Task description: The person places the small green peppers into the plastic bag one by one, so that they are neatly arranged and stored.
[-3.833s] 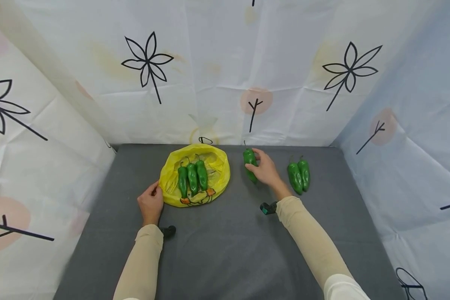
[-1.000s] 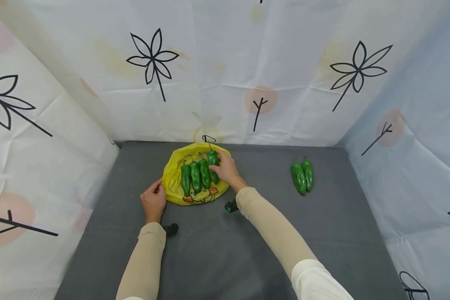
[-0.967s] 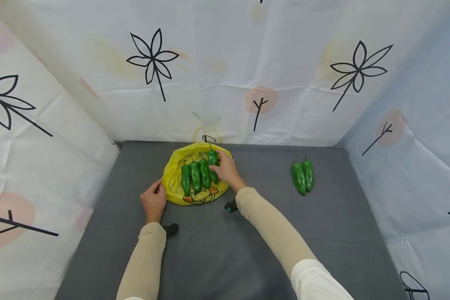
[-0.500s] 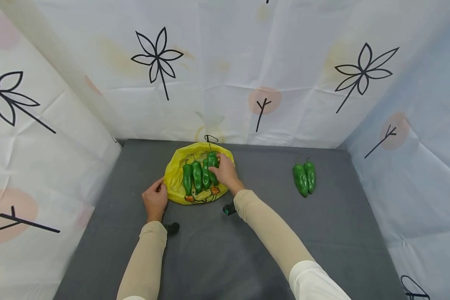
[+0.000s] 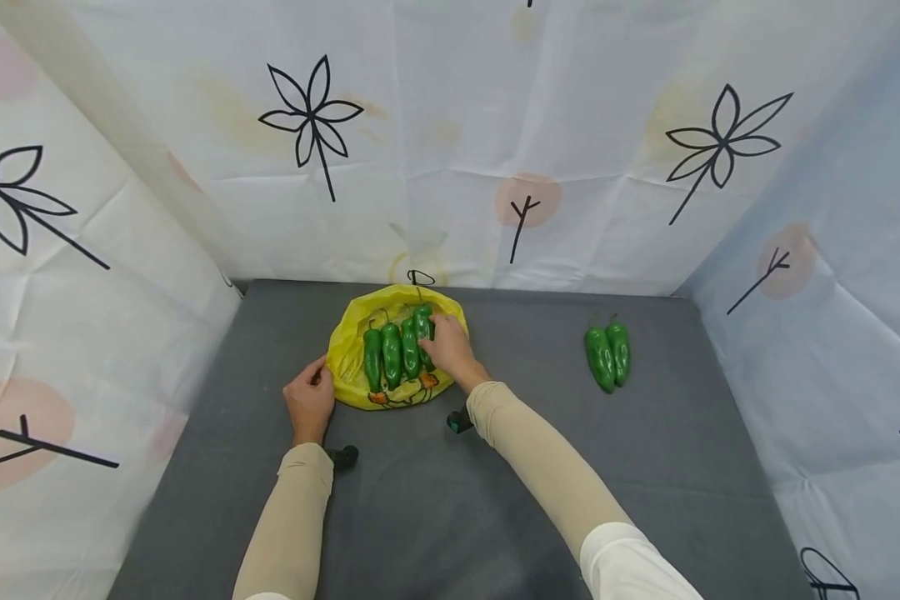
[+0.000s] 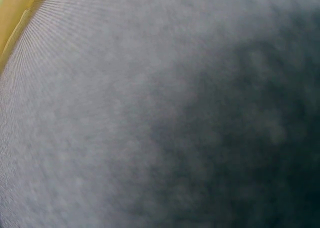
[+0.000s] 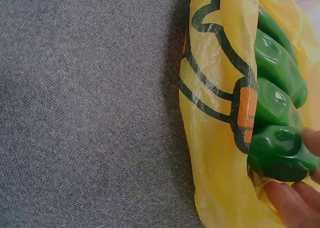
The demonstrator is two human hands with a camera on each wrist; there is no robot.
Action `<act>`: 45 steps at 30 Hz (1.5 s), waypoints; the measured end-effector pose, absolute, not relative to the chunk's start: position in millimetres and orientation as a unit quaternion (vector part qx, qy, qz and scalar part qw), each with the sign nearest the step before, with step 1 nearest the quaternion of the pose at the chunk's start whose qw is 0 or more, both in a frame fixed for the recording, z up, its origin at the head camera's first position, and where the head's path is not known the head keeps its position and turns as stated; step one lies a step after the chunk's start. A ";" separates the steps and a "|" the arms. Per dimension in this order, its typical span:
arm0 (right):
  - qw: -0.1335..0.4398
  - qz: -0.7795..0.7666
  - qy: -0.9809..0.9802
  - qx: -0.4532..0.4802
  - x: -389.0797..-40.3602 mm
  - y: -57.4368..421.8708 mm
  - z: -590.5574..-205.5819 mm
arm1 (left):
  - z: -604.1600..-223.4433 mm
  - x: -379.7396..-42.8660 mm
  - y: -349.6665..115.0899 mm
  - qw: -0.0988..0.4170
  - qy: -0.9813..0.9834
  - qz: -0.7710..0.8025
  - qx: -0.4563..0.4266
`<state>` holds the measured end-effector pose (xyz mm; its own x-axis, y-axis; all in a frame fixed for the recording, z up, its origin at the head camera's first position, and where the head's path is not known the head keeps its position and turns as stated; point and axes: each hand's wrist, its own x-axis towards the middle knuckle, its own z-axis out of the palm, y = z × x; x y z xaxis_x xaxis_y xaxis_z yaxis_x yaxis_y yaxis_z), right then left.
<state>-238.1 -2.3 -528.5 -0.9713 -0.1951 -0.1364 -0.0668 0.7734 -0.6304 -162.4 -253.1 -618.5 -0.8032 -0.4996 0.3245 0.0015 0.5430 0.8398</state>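
Observation:
A yellow plastic bag (image 5: 337, 367) lies spread wide, its rim turned up around several green peppers set side by side. My left hand (image 5: 310, 404) pinches the bag's left rim. At the right end of the row, my right hand (image 5: 452, 348) holds a green pepper (image 5: 423, 319) between thumb and fingers, down inside the bag. In the right wrist view, the thumb (image 7: 312, 140) lies against this pepper's side and the fingers (image 7: 287, 200) are below it. The left wrist view shows only a bit of yellow bag and the dark cloth.
Two more green peppers (image 5: 607, 358) lie together at the right on the dark grey tabletop (image 5: 525, 450). White printed cloth (image 5: 435, 125) hangs behind the table and along both sides. Each wrist carries a small black camera (image 5: 345, 457).
My right hand has carried a pepper leftward from the table into the bag, beside the others, then lowered it slightly. The left hand has stayed at the bag's rim.

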 end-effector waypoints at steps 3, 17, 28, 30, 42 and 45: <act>0.108 -0.311 0.940 -0.088 -239.3 -1.8 -527.7 | -618.9 -161.8 -252.3 0.274 -0.834 -0.455 0.152; 0.037 -0.222 0.959 -0.174 -232.3 5.7 -519.6 | -619.9 -164.1 -253.8 0.262 -0.830 -0.467 0.161; -0.061 -0.075 0.971 -0.217 -223.2 22.4 -516.7 | -621.0 -163.6 -253.9 0.276 -0.830 -0.461 0.153; -0.066 -0.066 0.972 -0.214 -222.2 25.9 -517.3 | -621.4 -164.2 -253.5 0.278 -0.831 -0.457 0.152; -0.033 -0.033 0.982 -0.184 -218.5 49.7 -531.0 | -620.3 -164.4 -252.0 0.276 -0.833 -0.457 0.145; -0.036 -0.026 0.982 -0.185 -217.4 56.4 -532.2 | -620.7 -164.4 -252.0 0.276 -0.833 -0.457 0.146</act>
